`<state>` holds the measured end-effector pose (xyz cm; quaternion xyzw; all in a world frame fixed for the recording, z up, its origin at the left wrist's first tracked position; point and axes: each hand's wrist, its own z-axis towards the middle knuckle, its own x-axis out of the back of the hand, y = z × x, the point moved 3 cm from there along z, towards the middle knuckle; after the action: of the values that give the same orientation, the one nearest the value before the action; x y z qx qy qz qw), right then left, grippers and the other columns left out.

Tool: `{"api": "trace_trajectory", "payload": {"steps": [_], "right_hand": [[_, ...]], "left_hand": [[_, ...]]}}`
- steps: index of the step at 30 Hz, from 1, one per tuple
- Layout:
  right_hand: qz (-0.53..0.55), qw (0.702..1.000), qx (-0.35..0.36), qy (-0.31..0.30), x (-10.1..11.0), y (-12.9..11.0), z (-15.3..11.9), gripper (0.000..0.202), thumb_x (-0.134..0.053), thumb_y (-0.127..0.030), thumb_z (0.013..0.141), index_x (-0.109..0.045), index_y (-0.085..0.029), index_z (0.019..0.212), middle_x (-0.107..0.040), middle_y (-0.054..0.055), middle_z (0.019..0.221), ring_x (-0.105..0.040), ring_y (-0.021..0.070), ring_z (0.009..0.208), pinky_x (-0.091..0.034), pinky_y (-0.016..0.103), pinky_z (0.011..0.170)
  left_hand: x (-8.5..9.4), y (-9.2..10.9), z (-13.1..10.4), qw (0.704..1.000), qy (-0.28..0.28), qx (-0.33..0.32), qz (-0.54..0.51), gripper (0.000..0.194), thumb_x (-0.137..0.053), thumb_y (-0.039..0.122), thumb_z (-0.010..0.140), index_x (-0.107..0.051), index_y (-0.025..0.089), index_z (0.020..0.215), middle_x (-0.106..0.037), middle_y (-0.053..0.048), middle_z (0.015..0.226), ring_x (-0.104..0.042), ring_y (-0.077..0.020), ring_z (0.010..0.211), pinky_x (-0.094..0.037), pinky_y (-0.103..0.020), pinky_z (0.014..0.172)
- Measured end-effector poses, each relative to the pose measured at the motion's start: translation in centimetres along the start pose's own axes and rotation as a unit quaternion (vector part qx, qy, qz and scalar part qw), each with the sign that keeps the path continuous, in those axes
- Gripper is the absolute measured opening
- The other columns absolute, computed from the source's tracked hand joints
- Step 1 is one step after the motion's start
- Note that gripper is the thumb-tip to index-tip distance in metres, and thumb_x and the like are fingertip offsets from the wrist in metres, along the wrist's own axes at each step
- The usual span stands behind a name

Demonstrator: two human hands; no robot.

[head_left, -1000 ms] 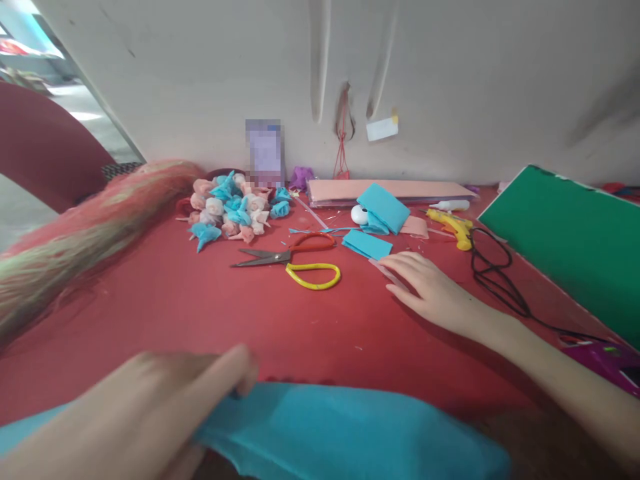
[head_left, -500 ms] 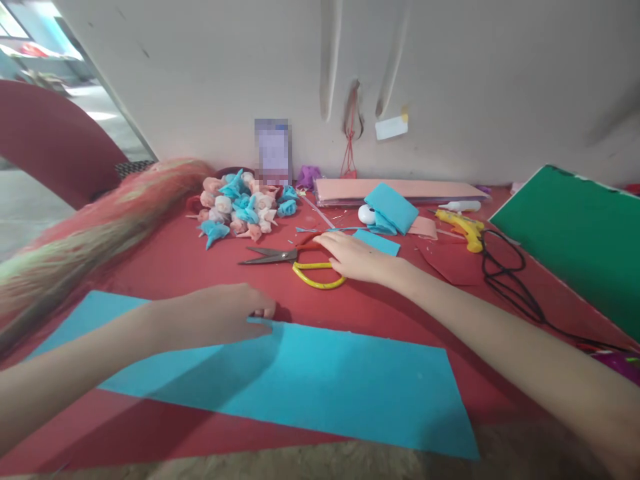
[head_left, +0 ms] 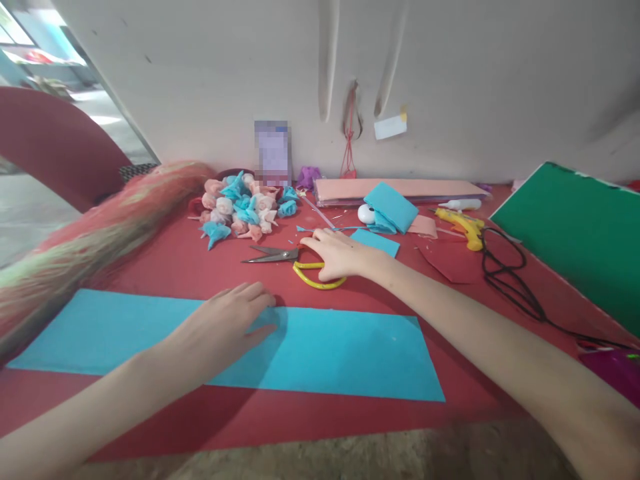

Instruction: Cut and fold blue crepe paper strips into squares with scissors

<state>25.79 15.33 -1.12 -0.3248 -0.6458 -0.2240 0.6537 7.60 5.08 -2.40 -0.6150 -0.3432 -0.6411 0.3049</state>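
A long sheet of blue paper [head_left: 345, 353] lies flat across the near part of the red table. On its upper middle rests my left hand [head_left: 235, 313], palm down, fingers apart and nothing gripped. Farther off, my right hand [head_left: 343, 253] is on the handles of a pair of scissors [head_left: 285, 255], fingers over the red handle and thumb by the yellow one. The dark blades point left, slightly apart, and lie on the table. My hand covers part of the handles. A small blue paper piece [head_left: 377, 244] lies just behind that hand.
Pink, white and blue paper flowers [head_left: 245, 207] are heaped at the back left. A yellow glue gun [head_left: 465, 227] with black cord, a folded blue paper [head_left: 393, 207] and a green board [head_left: 575, 240] lie to the right. A fuzzy red roll [head_left: 115, 213] borders the left.
The blue sheet has shifted left and its near edge is now farther from the table's front. My left hand has flattened on it. My right hand has moved left over the scissors' handles.
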Motion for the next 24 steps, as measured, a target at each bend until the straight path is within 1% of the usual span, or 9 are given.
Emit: {"api": "trace_trajectory", "payload": {"steps": [4,7,12,14,16,18,20,22,24], "right_hand": [[0.003,0.998,-0.027,0.057,-0.2,-0.3,-0.4,0.068,-0.064,-0.013,0.063,-0.046,-0.012,0.129,-0.052,0.016,0.117,-0.050,0.0297,0.109,-0.046,0.040,0.084],[0.027,0.994,-0.051,0.088,-0.4,0.4,-1.1,0.061,-0.065,-0.015,0.067,-0.048,-0.009,0.125,-0.053,0.017,0.118,-0.051,0.0281,0.108,-0.047,0.038,0.084],[0.061,0.985,-0.080,0.139,-0.5,1.5,-2.6,0.036,-0.059,-0.014,0.079,-0.058,-0.006,0.113,-0.060,0.016,0.114,-0.055,0.0244,0.109,-0.044,0.037,0.093],[0.064,0.980,-0.082,0.168,-0.5,0.3,-4.2,0.030,-0.048,-0.012,0.086,-0.058,-0.006,0.114,-0.059,0.017,0.119,-0.052,0.0234,0.114,-0.039,0.039,0.099],[0.069,0.978,-0.064,0.184,-0.8,-2.1,-6.7,0.035,-0.037,-0.011,0.090,-0.056,-0.008,0.119,-0.056,0.014,0.128,-0.048,0.0203,0.121,-0.035,0.038,0.105],[0.077,0.982,-0.012,0.171,-1.7,-5.4,-9.4,0.039,-0.032,-0.018,0.094,-0.052,-0.010,0.126,-0.053,0.010,0.134,-0.042,0.0169,0.128,-0.030,0.033,0.109],[0.090,0.985,0.108,0.103,-3.2,-8.6,-11.7,0.046,-0.027,-0.030,0.098,-0.044,-0.008,0.135,-0.042,0.009,0.145,-0.031,0.0186,0.135,-0.025,0.035,0.113],[0.086,0.981,0.169,0.040,-4.8,-10.2,-13.4,0.056,-0.024,-0.044,0.098,-0.036,-0.010,0.141,-0.032,0.006,0.150,-0.026,0.0177,0.138,-0.023,0.039,0.114],[0.054,0.994,0.088,0.025,-5.7,-9.5,-14.2,0.066,-0.024,-0.054,0.094,-0.035,-0.009,0.141,-0.030,0.010,0.149,-0.026,0.0231,0.138,-0.026,0.046,0.112]], "left_hand": [[-1.1,1.1,-0.4,0.996,0.071,-0.036,-0.041,0.023,-0.043,0.024,0.091,-0.057,0.018,0.108,-0.061,-0.008,0.108,-0.059,-0.0228,0.098,-0.049,-0.038,0.086],[-1.5,2.2,-1.0,0.993,0.090,-0.072,-0.036,0.027,-0.037,0.019,0.094,-0.056,0.018,0.113,-0.060,-0.008,0.112,-0.056,-0.0218,0.103,-0.044,-0.039,0.095],[-1.5,2.9,-1.8,0.991,0.049,-0.118,-0.035,0.036,-0.041,0.025,0.095,-0.049,0.020,0.129,-0.055,-0.007,0.128,-0.052,-0.0225,0.116,-0.041,-0.037,0.102],[-1.6,2.4,-2.0,0.992,0.026,-0.122,-0.029,0.043,-0.043,0.032,0.094,-0.041,0.023,0.136,-0.051,-0.006,0.134,-0.052,-0.0230,0.118,-0.042,-0.038,0.102],[-1.9,2.0,-2.3,0.992,0.015,-0.126,-0.015,0.054,-0.046,0.040,0.092,-0.032,0.024,0.142,-0.047,-0.005,0.139,-0.050,-0.0242,0.121,-0.043,-0.039,0.102],[-2.3,1.8,-2.6,0.991,0.022,-0.132,0.000,0.065,-0.047,0.047,0.091,-0.022,0.023,0.146,-0.042,-0.007,0.144,-0.046,-0.0259,0.126,-0.042,-0.041,0.102],[-2.7,1.9,-2.9,0.990,0.036,-0.138,0.009,0.070,-0.046,0.047,0.091,-0.015,0.021,0.148,-0.035,-0.008,0.148,-0.041,-0.0262,0.131,-0.041,-0.041,0.104],[-3.1,2.1,-3.0,0.989,0.046,-0.138,0.015,0.072,-0.045,0.046,0.092,-0.009,0.020,0.149,-0.029,-0.008,0.151,-0.037,-0.0256,0.134,-0.039,-0.040,0.106],[-3.3,2.3,-3.0,0.990,0.049,-0.133,0.020,0.074,-0.044,0.047,0.092,-0.006,0.019,0.149,-0.026,-0.008,0.152,-0.036,-0.0254,0.135,-0.039,-0.039,0.107]]}}
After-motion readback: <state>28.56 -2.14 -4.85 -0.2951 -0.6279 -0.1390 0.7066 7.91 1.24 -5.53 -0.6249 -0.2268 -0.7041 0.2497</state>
